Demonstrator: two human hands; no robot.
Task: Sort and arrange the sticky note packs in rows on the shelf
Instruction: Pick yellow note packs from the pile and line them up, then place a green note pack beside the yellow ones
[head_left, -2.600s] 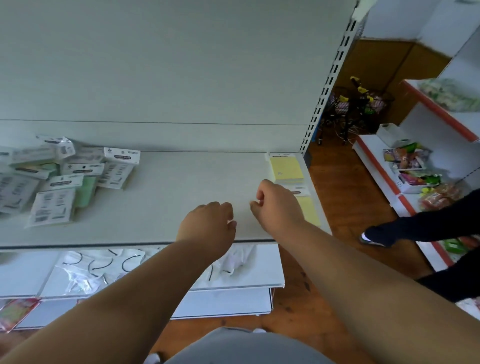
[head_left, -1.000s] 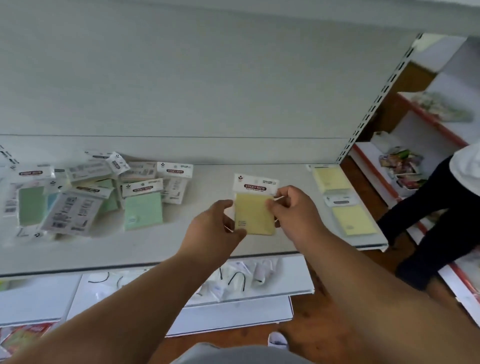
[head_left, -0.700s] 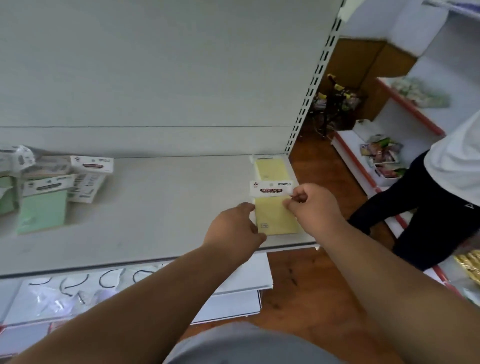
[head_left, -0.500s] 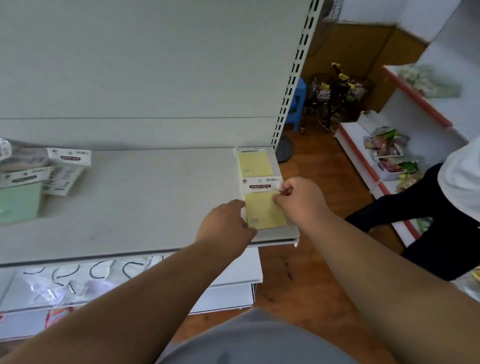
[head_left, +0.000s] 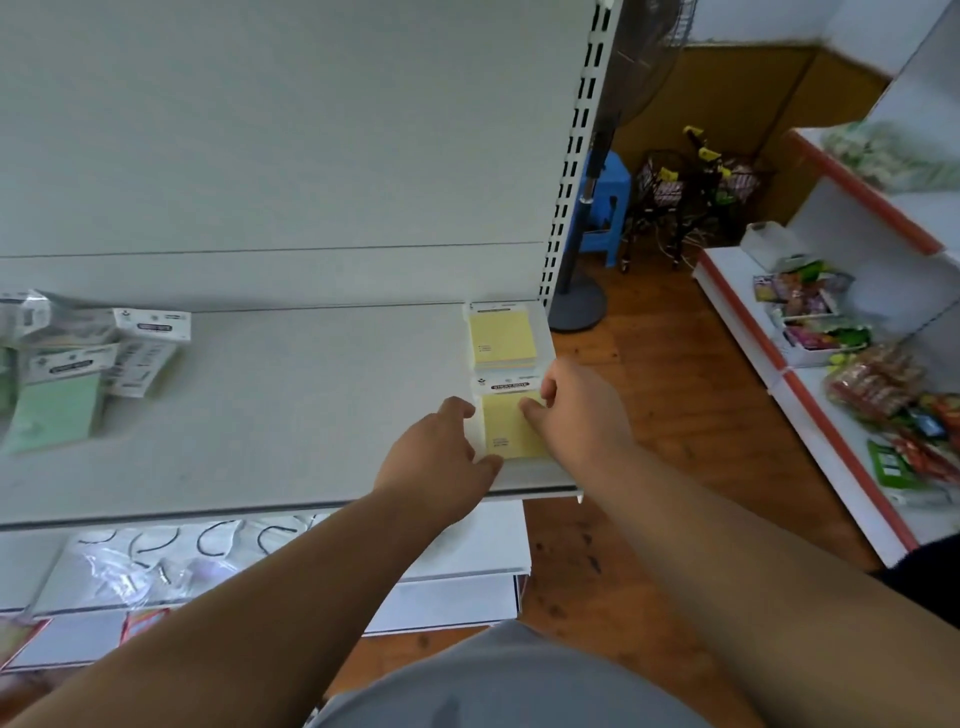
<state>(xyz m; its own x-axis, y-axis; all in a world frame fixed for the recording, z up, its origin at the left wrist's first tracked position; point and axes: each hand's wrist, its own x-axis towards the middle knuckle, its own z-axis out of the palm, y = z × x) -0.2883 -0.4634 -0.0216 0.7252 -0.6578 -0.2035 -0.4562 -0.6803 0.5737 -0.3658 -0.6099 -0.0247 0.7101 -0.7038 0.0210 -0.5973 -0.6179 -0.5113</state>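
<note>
Shelf (head_left: 291, 415): pale grey-white. Two sticky note packs at its right end, the front pack (head_left: 511, 423) and the rear pack (head_left: 501, 335): pale yellow pads, white header cards with dark print. Pack (head_left: 57, 410) at far left: mint green. Floor (head_left: 649, 395): reddish-brown wood. Stool (head_left: 605, 208): blue. Neighbouring shelving (head_left: 852, 447): white, orange-red edging.

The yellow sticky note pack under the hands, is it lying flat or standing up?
Lying flat. The front yellow sticky note pack rests face up on the white metal shelf, its white header card pointing to the back, with both hands at its sides.
</note>
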